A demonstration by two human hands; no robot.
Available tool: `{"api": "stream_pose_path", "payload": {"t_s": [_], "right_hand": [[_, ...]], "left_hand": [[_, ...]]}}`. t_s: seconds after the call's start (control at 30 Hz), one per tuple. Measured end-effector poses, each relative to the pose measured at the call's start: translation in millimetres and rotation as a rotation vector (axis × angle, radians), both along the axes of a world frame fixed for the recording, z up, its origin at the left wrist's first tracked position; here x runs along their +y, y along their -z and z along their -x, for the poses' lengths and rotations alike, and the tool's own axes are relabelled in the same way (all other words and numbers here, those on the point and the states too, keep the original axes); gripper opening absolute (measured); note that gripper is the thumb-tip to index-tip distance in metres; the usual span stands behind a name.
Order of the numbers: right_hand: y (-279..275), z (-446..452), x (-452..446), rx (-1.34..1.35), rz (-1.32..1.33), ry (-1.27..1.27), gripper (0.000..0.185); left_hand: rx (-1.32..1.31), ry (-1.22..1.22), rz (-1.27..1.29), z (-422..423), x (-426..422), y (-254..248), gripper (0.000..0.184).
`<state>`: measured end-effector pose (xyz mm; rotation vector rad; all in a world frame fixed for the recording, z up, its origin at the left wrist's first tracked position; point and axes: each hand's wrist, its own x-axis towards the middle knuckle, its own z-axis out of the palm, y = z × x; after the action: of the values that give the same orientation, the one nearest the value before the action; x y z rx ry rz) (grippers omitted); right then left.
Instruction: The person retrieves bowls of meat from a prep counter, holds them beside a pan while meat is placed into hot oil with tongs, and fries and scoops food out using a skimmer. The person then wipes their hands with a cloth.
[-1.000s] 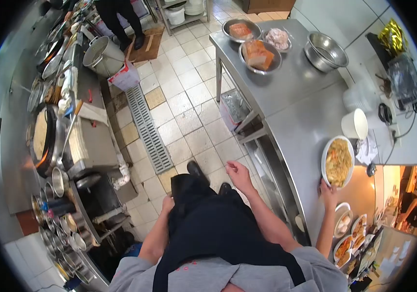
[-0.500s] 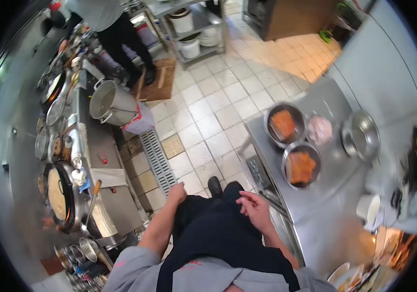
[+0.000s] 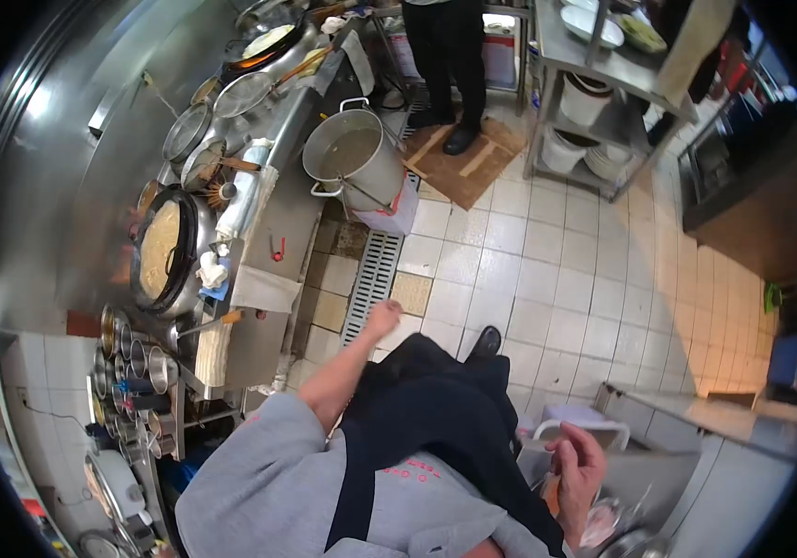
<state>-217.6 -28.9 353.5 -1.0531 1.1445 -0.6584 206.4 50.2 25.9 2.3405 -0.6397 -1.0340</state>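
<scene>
My left hand [image 3: 382, 319] hangs out in front of my apron, above the floor drain grate [image 3: 372, 284]. Its fingers are curled closed and nothing shows in them. Low on the right, my right hand [image 3: 580, 468] has loosely bent fingers, somewhat apart, and holds nothing. Just beyond and partly behind it are a pink mass of food [image 3: 601, 523] and a metal bowl [image 3: 638, 544] on the steel counter. Both arms are held away from the dark apron [image 3: 445, 409].
At left, a cooking range carries a wok of pale liquid [image 3: 158, 253]; a wooden-handled ladle [image 3: 223, 321] lies nearby. A large stockpot [image 3: 347, 153] stands ahead, left of a cardboard sheet [image 3: 468, 167] where another person stands [image 3: 449, 65]. A steel shelf unit [image 3: 593, 102] holds white buckets.
My view has turned left, bringing the range and stockpot toward the middle. The counter with the orange food bowls has swung to the lower right, mostly behind my right hand. I have stepped along the tiles.
</scene>
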Motion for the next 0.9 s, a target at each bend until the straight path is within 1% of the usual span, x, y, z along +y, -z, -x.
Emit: {"api": "stream_pose_path", "payload": {"t_s": [0.03, 0.07, 0.1, 0.13, 0.17, 0.2, 0.27, 0.33, 0.37, 0.4, 0.47, 0.5, 0.53, 0.6, 0.63, 0.67, 0.73, 0.83, 0.9], "right_hand": [[0, -6, -23, 0.016, 0.007, -0.038, 0.023], [1, -11, -45, 0.036, 0.012, -0.08, 0.023], [5, -15, -65, 0.058, 0.014, -0.125, 0.023], [13, -21, -84, 0.113, 0.02, -0.168, 0.022], [26, -27, -102, 0.165, 0.029, -0.21, 0.022], [40, -36, -119, 0.214, 0.042, -0.246, 0.022], [65, -51, -148, 0.282, 0.014, -0.307, 0.022], [99, -62, -170, 0.371, -0.016, -0.357, 0.022], [111, -70, -179, 0.414, -0.072, -0.379, 0.022], [125, -74, -184, 0.462, -0.07, -0.387, 0.022], [155, -78, -194, 0.564, -0.06, -0.408, 0.02], [181, -68, -195, 0.564, -0.106, -0.368, 0.02], [208, -57, -196, 0.563, -0.151, -0.327, 0.02], [277, -13, -197, 0.695, -0.058, -0.418, 0.019], [311, 8, -197, 0.762, -0.01, -0.462, 0.019], [296, -9, -205, 0.722, -0.075, -0.452, 0.02], [266, -45, -220, 0.646, -0.205, -0.421, 0.02], [283, -45, -253, 0.703, -0.122, -0.548, 0.016], [305, -44, -275, 0.558, -0.099, -0.485, 0.016]], "left_hand": [[0.019, -0.171, 0.171, -49, -6, 36, 0.026], [0.241, -0.494, 0.287, -67, -35, -31, 0.028], [0.402, -0.653, 0.35, -105, -51, -61, 0.029], [0.729, -0.823, 0.8, -162, -53, -34, 0.026], [0.591, -1.065, 0.776, -180, -77, -78, 0.023], [0.501, -1.055, 0.847, -219, -82, -79, 0.027], [0.445, -1.193, 0.912, -272, -101, -109, 0.034], [0.403, -1.35, 1.038, -341, -108, -106, 0.043], [0.332, -1.43, 1.036, -372, -111, -109, 0.045], [0.259, -1.511, 1.027, -400, -112, -110, 0.047], [0.245, -1.486, 1.075, -448, -108, -108, 0.047], [0.235, -1.48, 1.099, -465, -106, -107, 0.047], [0.203, -1.588, 1.075, -469, -109, -110, 0.046], [0.116, -1.789, 1.023, -475, -124, -128, 0.045], [0.007, -1.864, 1.083, -485, -124, -120, 0.042], [-0.083, -1.983, 0.919, -480, -132, -137, 0.037], [-0.076, -2.091, 0.819, -480, -137, -156, 0.032], [0.329, -1.876, 1.007, -497, -130, -179, 0.032], [0.338, -1.57, 1.052, -530, -107, -168, 0.039]]}}
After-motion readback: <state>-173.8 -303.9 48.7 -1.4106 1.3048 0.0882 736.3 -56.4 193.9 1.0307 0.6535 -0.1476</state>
